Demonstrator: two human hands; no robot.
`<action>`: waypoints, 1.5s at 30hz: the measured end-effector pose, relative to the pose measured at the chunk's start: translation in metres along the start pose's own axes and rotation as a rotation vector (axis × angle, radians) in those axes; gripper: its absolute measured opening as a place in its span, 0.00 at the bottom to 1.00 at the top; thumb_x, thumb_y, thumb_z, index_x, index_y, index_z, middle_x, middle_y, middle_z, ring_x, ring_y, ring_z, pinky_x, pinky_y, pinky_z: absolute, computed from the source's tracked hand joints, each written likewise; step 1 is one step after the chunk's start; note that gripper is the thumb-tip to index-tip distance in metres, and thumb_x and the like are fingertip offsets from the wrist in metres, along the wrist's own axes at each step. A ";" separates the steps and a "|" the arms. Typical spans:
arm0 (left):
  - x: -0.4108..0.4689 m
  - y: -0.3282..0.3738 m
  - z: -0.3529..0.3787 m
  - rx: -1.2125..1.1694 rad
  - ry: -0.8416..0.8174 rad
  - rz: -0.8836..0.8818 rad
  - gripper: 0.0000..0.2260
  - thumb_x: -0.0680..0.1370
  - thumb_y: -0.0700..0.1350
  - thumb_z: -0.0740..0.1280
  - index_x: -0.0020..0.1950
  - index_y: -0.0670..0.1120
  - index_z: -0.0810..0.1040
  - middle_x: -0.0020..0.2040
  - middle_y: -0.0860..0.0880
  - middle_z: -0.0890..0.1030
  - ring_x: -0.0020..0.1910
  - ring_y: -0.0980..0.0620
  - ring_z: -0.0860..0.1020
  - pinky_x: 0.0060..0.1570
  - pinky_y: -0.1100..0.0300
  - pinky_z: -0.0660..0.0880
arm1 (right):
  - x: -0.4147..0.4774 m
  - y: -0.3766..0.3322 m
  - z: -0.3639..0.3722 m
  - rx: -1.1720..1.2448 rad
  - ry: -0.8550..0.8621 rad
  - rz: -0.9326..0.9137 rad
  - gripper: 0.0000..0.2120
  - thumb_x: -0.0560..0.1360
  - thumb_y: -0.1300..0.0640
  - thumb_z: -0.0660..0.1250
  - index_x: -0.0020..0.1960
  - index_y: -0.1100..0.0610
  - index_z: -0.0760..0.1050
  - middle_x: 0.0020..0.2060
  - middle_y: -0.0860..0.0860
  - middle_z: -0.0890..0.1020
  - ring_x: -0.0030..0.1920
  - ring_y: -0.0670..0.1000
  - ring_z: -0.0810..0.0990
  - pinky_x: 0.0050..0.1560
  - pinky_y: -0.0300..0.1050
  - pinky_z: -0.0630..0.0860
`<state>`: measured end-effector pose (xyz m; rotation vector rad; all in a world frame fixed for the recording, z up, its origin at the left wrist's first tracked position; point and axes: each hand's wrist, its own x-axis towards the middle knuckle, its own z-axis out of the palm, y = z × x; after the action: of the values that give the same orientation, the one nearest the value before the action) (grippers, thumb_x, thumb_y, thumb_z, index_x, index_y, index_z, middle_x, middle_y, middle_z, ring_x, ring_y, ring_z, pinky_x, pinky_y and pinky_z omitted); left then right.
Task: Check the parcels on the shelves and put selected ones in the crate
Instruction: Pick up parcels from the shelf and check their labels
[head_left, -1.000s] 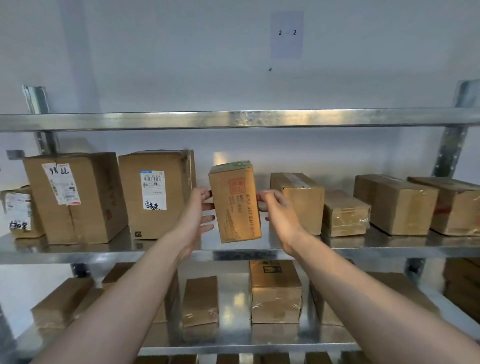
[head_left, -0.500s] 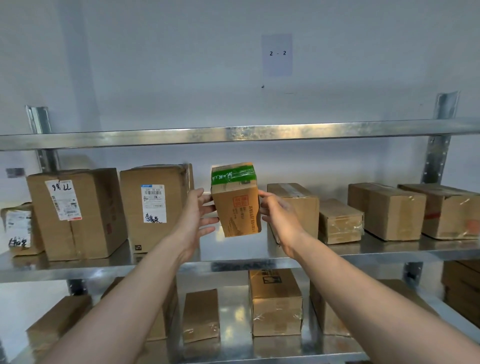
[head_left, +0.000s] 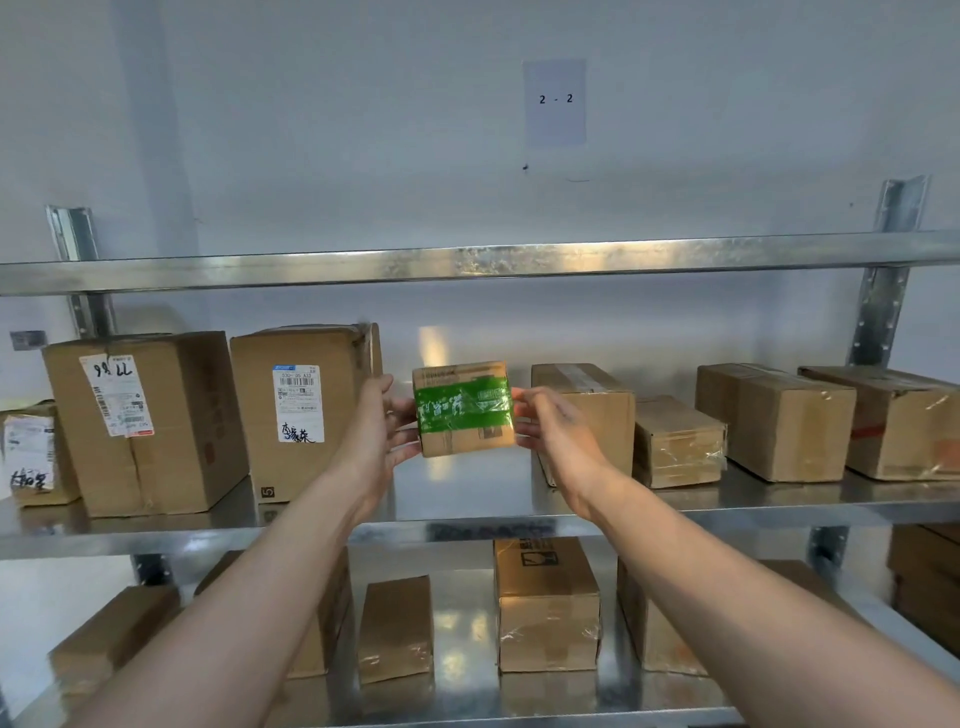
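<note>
A small cardboard parcel (head_left: 464, 410) with a band of green tape across its near face hangs in the air just above the middle shelf (head_left: 467, 530). My left hand (head_left: 382, 434) grips its left side and my right hand (head_left: 550, 434) grips its right side, fingers curled round the edges. The taped end faces me. No crate is in view.
On the middle shelf stand two tall labelled boxes (head_left: 150, 421) (head_left: 304, 410) at left, a small labelled one (head_left: 34, 452) at far left, and several brown boxes (head_left: 774, 418) at right. The lower shelf (head_left: 457, 623) holds several more boxes. A "2 - 2" sign (head_left: 555, 101) hangs on the wall.
The parcel stood upright on the shelf; both hands have lifted it and tipped it toward me, so its green-taped end now faces the camera. My view has tilted upward.
</note>
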<state>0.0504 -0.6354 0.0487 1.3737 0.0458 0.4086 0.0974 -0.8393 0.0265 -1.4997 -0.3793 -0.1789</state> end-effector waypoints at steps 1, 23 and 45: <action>0.000 0.000 0.001 0.019 -0.013 0.008 0.20 0.87 0.55 0.56 0.42 0.45 0.74 0.36 0.50 0.86 0.42 0.50 0.83 0.47 0.54 0.77 | 0.001 0.000 -0.001 0.004 -0.011 0.005 0.14 0.89 0.55 0.57 0.60 0.55 0.81 0.58 0.56 0.86 0.59 0.54 0.83 0.66 0.52 0.78; 0.020 -0.014 0.012 0.045 -0.080 0.045 0.09 0.86 0.50 0.62 0.59 0.50 0.80 0.53 0.50 0.88 0.56 0.48 0.85 0.57 0.55 0.78 | 0.025 0.012 -0.015 -0.110 -0.088 -0.034 0.23 0.82 0.61 0.71 0.76 0.53 0.74 0.69 0.48 0.80 0.62 0.40 0.78 0.48 0.30 0.79; 0.074 -0.105 0.008 0.199 0.025 -0.158 0.21 0.82 0.65 0.55 0.69 0.58 0.73 0.75 0.48 0.75 0.77 0.45 0.69 0.81 0.42 0.58 | 0.073 0.095 0.014 -0.153 -0.237 0.230 0.24 0.88 0.56 0.63 0.81 0.42 0.66 0.49 0.31 0.77 0.48 0.29 0.78 0.34 0.21 0.70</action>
<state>0.1484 -0.6347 -0.0350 1.5483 0.2193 0.2945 0.1967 -0.8103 -0.0363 -1.7083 -0.3849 0.1575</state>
